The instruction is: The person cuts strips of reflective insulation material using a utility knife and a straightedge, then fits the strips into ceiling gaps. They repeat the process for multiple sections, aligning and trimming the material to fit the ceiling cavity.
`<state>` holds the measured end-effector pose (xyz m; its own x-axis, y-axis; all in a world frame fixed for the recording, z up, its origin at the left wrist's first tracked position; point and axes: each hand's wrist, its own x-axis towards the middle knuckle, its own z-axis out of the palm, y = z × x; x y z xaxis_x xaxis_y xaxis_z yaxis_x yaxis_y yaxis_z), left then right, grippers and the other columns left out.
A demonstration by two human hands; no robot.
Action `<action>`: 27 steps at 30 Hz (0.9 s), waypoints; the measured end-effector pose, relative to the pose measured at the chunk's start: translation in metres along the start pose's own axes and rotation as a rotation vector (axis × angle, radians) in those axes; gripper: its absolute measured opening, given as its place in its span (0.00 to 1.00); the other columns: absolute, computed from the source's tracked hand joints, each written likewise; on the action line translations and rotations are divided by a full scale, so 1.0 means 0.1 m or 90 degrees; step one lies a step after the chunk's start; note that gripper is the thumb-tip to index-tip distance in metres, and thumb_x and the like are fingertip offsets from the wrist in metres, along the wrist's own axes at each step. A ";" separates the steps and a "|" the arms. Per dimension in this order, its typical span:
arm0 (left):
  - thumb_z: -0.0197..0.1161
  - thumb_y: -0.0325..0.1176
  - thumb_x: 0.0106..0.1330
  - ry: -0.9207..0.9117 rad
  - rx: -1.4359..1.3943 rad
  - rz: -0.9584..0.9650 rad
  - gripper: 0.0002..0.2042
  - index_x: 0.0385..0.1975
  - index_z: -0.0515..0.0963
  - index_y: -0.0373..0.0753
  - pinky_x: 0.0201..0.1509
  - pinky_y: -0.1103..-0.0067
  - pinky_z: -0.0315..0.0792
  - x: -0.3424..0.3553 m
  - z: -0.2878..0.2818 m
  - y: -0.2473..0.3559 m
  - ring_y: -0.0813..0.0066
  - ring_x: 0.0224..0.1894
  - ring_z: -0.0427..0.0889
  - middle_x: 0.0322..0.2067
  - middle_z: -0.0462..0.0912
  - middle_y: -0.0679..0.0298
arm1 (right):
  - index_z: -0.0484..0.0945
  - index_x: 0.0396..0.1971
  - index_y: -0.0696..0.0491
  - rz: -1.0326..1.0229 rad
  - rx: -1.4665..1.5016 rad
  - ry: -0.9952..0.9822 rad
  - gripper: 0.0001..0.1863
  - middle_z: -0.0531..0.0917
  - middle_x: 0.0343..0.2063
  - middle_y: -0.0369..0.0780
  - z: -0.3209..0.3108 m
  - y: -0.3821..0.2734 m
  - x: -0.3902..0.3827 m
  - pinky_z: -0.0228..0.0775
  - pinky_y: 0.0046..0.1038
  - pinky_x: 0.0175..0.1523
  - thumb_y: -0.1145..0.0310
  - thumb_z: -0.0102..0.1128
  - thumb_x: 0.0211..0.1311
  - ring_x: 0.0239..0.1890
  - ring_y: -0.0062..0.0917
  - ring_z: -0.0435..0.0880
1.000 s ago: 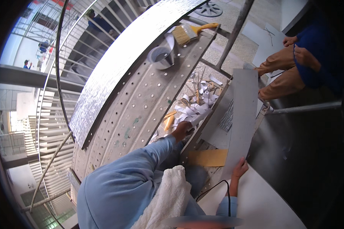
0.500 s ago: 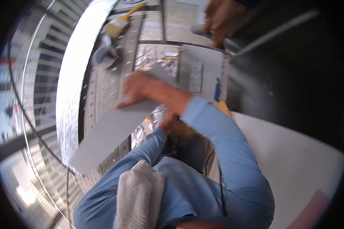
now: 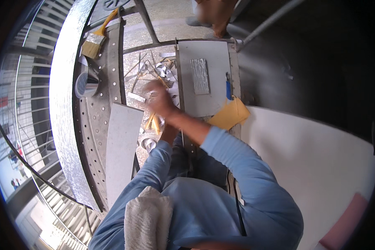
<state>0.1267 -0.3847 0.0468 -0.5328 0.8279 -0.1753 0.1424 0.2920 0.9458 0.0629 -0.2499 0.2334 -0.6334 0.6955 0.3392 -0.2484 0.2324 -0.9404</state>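
My right hand is smeared by motion above a floor strewn with scraps, so its fingers cannot be read. A small silver piece shows just beside it; whether the hand touches it is unclear. Of my left hand only the wrist part shows, under the right forearm; its fingers are hidden. To the left, a long grey board lies on the perforated metal plank, apart from both hands. At the right, another grey board bears a silver foil-faced strip and a blue-handled cutter.
A paintbrush and a tape roll rest on the left plank beside a long foil strip. A yellow sheet overlaps the right board's near edge. A large white panel lies right; another person's hand is far ahead.
The grey board that was under my right hand has been let go and now lies on the left plank. My right hand has moved slightly right and down over the scraps.
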 end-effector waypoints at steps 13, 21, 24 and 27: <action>0.70 0.37 0.58 0.124 -0.143 -0.469 0.28 0.60 0.77 0.34 0.56 0.68 0.75 -0.37 0.00 -0.07 0.60 0.54 0.80 0.51 0.83 0.54 | 0.44 0.78 0.43 0.623 -0.755 -0.084 0.68 0.59 0.72 0.54 -1.70 1.99 -0.39 0.61 0.61 0.69 0.41 0.81 0.43 0.72 0.55 0.61; 0.59 0.20 0.58 0.018 0.198 -0.034 0.19 0.50 0.80 0.37 0.52 0.63 0.77 -0.32 0.00 -0.19 0.50 0.52 0.82 0.47 0.82 0.48 | 0.66 0.66 0.57 0.033 -0.036 -0.230 0.36 0.71 0.62 0.48 -0.74 0.23 0.20 0.66 0.35 0.67 0.80 0.65 0.54 0.62 0.37 0.72; 0.65 0.31 0.62 -0.033 0.045 -0.035 0.18 0.53 0.79 0.39 0.51 0.67 0.76 -0.01 0.01 -0.20 0.61 0.49 0.81 0.47 0.82 0.57 | 0.74 0.63 0.46 -0.148 0.032 -0.406 0.41 0.69 0.66 0.46 -0.18 -0.60 0.35 0.63 0.45 0.69 0.76 0.68 0.41 0.66 0.46 0.67; 0.71 0.43 0.67 0.045 -0.317 -0.704 0.21 0.56 0.78 0.42 0.50 0.71 0.76 0.55 0.07 -0.08 0.72 0.46 0.81 0.46 0.82 0.65 | 0.74 0.63 0.41 -0.207 -0.166 -0.460 0.43 0.66 0.67 0.46 0.05 -0.97 0.31 0.60 0.48 0.72 0.63 0.80 0.39 0.69 0.52 0.64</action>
<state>0.1020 -0.3376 0.0277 -0.2107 0.2163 -0.9533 -0.7452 0.5956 0.2998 0.0640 -0.2547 0.3353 -0.8960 -0.0206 0.4435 -0.3783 0.5583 -0.7384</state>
